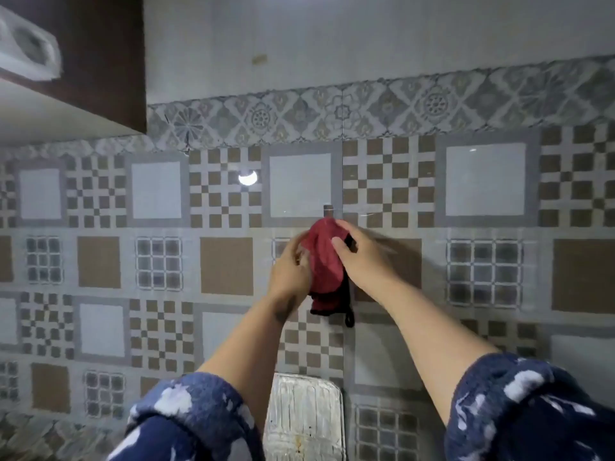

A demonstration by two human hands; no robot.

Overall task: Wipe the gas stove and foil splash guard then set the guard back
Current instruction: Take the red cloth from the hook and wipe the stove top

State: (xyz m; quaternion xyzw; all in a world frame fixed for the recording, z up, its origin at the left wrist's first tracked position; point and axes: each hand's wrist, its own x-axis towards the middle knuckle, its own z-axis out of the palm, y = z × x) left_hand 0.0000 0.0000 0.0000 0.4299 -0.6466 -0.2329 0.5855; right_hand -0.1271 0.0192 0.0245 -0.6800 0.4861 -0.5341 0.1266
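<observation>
A red cloth with a black edge (324, 274) hangs against the tiled wall just under a small metal hook (328, 209). My left hand (289, 272) grips the cloth's left side. My right hand (357, 257) holds its upper right part, with the thumb pressed on the fabric. Low in the view, between my forearms, the silver foil splash guard (304, 417) stands upright against the wall, with a few dark specks on it. The gas stove is out of view.
Patterned tiles (486, 181) cover the wall ahead. A dark brown wall cabinet (100, 61) juts out at the upper left, with a white object (30, 44) on its side. Blue patterned sleeves cover my upper arms.
</observation>
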